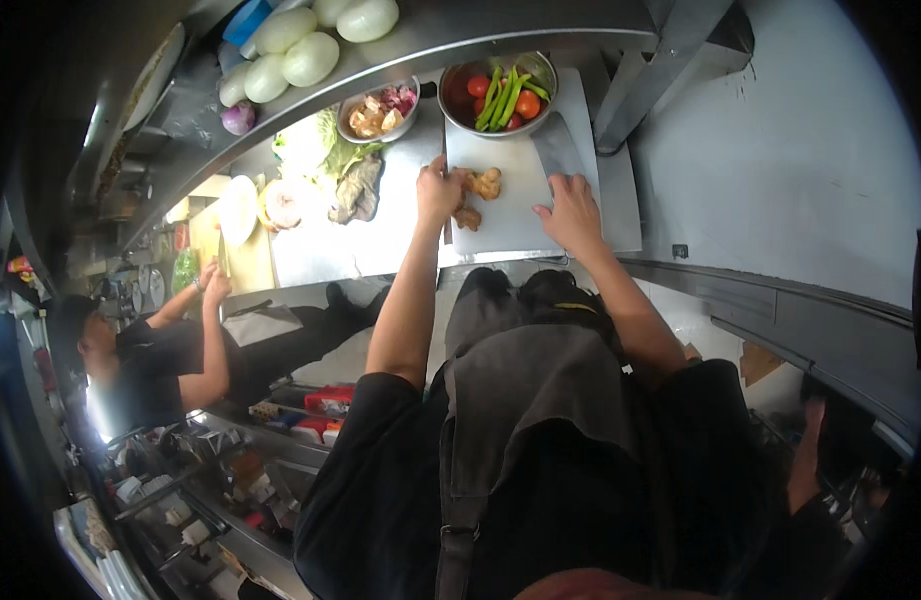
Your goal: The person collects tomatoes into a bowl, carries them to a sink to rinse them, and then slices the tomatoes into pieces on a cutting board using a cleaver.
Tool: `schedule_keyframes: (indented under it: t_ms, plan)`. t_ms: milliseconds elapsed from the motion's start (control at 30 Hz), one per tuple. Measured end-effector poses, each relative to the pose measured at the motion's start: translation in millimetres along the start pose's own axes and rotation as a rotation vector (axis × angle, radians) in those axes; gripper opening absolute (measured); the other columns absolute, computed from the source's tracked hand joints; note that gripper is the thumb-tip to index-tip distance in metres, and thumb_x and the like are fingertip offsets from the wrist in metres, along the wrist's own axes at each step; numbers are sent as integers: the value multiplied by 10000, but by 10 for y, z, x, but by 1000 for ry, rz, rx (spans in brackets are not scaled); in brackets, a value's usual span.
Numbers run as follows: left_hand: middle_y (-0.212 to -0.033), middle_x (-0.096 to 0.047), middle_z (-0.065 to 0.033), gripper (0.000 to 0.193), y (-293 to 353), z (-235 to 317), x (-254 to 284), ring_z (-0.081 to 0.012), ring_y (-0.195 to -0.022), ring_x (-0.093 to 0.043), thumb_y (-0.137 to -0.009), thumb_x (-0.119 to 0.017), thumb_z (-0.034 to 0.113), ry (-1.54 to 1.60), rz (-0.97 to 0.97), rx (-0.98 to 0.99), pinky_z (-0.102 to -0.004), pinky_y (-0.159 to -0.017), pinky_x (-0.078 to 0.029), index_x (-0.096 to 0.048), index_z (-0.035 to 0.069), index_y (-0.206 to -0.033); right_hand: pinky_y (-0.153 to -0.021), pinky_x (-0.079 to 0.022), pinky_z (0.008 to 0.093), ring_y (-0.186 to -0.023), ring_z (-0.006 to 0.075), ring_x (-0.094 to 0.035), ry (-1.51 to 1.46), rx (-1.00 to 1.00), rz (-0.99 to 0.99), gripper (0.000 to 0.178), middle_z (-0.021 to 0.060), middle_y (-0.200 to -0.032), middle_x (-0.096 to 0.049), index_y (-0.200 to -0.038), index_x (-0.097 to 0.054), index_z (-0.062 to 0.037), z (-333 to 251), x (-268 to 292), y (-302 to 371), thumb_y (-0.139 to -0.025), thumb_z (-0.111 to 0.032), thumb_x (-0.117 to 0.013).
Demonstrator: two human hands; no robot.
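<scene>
Pale brown ginger root (483,184) lies in several knobby pieces on a white cutting board (515,225). At the board's left edge, my left hand (437,190) is closed beside the ginger, along a narrow dark strip; what its fingers grip, I cannot make out. My right hand (572,212) rests at the right side of the board, thumb apart from the bent fingers. Just beyond those fingers lies a flat grey knife blade (557,145); whether they touch it is unclear. A steel bowl (443,110) of tomatoes (526,104) and green chillies (499,98) stands at the board's far end.
Another pan (357,137) holds cut pieces. Leafy greens (332,152) and a greyish crumpled item (357,190) lie left on the steel counter. White onions (310,58) fill the shelf above. A co-worker (170,345) stands left at a wooden board (248,255). A wall rises right.
</scene>
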State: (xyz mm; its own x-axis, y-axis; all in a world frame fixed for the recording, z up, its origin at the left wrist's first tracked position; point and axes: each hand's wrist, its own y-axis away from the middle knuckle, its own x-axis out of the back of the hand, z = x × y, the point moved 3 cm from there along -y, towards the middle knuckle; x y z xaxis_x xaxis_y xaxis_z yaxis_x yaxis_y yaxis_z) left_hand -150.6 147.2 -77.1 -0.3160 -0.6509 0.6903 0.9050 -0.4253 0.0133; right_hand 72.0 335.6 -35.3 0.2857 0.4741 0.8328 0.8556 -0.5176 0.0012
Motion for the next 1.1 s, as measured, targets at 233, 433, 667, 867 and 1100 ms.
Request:
schedule_keyframes:
  t_ms: [233,433,667,867,1100]
  plan:
    - [-1054,-784,-256,561,-73,-661,41,-316,-948,-776,-934,-805,300,234,-172,166,-395,-843,-608,-670,-58,-1344,-1020,-500,550,-1223,525,-564,-125,-136,51,678,332,-1275,-559,-1423,-490,-43,283,-63,221,-872,-209,-849]
    - [-1129,-733,-247,535,-183,-723,445,-357,-970,-737,-898,-816,232,79,96,138,-448,-888,-582,-663,3,-1357,-1013,-499,520,-1185,494,-586,-197,-140,243,624,268,-1263,-569,-1411,-513,-63,408,36,560,-883,-158,-831]
    - [-1270,-621,-213,370,-256,995,858,-443,-1236,-567,-896,-771,88,93,190,-620,-501,-1077,-460,-688,56,-1255,-986,-521,524,-1169,488,-605,-172,-254,212,588,253,-1262,-575,-1396,-530,-60,374,0,612,-893,-154,-819]
    - [-1165,-711,-261,338,-843,1353,672,-477,-1118,-645,-942,-738,186,15,245,-626,-530,-987,-501,-695,38,-1243,-1000,-524,537,-1188,497,-608,-178,-205,81,535,258,-1281,-590,-1353,-552,-65,320,-20,349,-903,-204,-807]
    - [-1296,-694,-260,631,-1429,1431,3,-439,-1232,-658,-934,-741,430,-443,-112,-439,-519,-1081,-516,-629,28,-1407,-999,-520,511,-1190,459,-624,-154,-79,-96,494,214,-1308,-612,-1267,-553,-71,276,25,62,-887,-233,-823]
